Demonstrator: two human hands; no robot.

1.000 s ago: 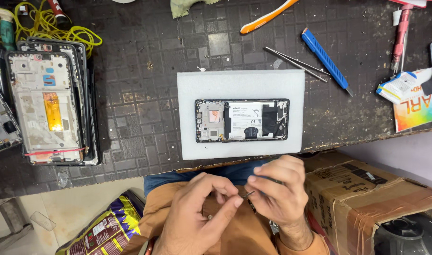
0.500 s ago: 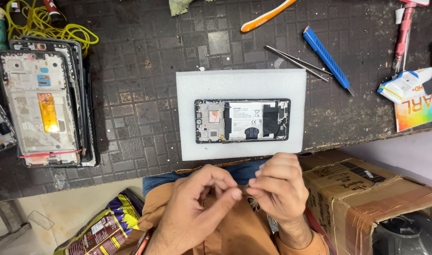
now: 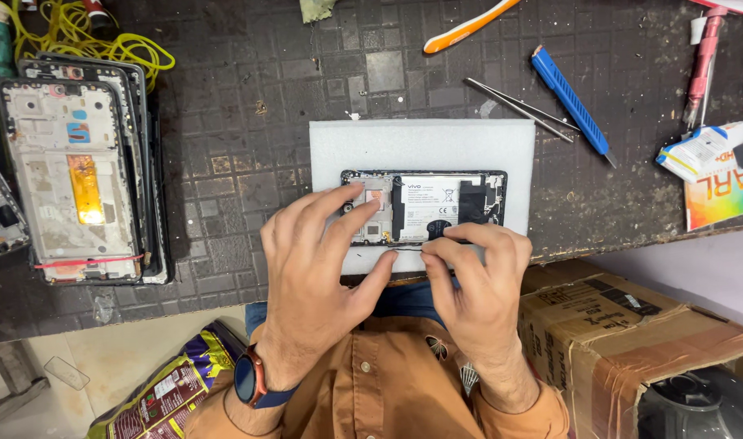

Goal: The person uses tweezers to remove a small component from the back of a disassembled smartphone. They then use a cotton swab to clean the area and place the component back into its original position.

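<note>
Both hands have come forward from above the lap, where they were pinched together a moment ago, up onto the near edge of the white foam pad (image 3: 420,146) on the dark tiled rubber mat (image 3: 249,162). An opened black smartphone with its back cover off (image 3: 424,207), battery and boards showing, lies lengthwise on the pad. The left hand (image 3: 318,268) is spread, palm down, with its fingers splayed over the phone's left end and the thumb stretched right toward the other hand; it grips nothing. The right hand (image 3: 477,272) is bent at the knuckles, thumb and forefinger pinched at the phone's lower edge on something thin and pale; what exactly it holds is too small to tell. A dark round wristwatch with a red rim (image 3: 249,378) sits on the left wrist.

Left on the mat lies a stack of bare phone frames (image 3: 71,175) by yellow cable (image 3: 87,41). Beyond the pad lie steel tweezers (image 3: 517,106), a blue-handled tool (image 3: 570,97) and an orange-handled tool (image 3: 469,26). A brown cardboard box (image 3: 623,341) stands at the right under the bench edge.
</note>
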